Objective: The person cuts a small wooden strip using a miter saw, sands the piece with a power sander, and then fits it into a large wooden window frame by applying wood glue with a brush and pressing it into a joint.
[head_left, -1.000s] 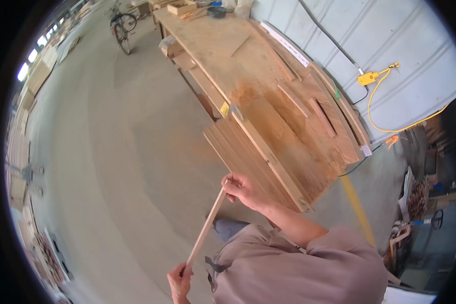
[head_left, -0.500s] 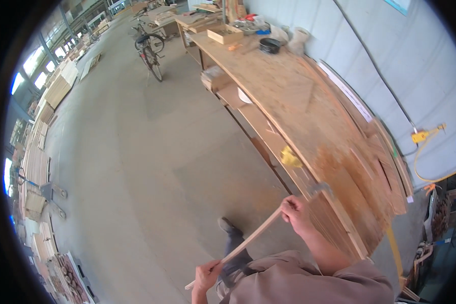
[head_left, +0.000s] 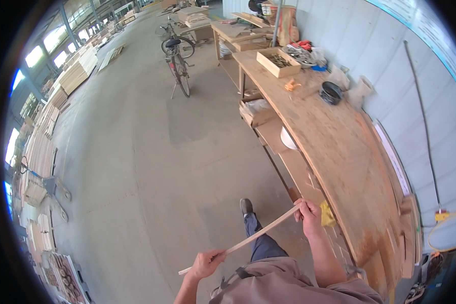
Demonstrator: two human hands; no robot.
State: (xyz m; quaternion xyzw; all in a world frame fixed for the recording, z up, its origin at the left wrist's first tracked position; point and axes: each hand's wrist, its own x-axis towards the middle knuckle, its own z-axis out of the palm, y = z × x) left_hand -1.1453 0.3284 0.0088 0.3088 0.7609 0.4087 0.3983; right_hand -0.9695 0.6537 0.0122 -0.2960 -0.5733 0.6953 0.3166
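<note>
Just in front of the wrinkled, brownish cloth shirt [head_left: 289,282], left of the workbench [head_left: 334,139]: slender wooden strip [head_left: 261,231], gripped in the closed left hand [head_left: 207,264] short of one end, pinched in the right hand [head_left: 309,218] at the other. Probably light, fairly stiff, low in slip, liable to snap under hard bending. Best held near both ends. Pale, straight, narrow, against a flat, mottled brown benchtop.

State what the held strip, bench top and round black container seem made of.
Strip: likely bare wood, pale and matte.
Bench top: wood or board, apparently unpainted, tan with darker blotches.
Round black container: perhaps plastic, rubber or metal, dark with slight sheen.
</note>
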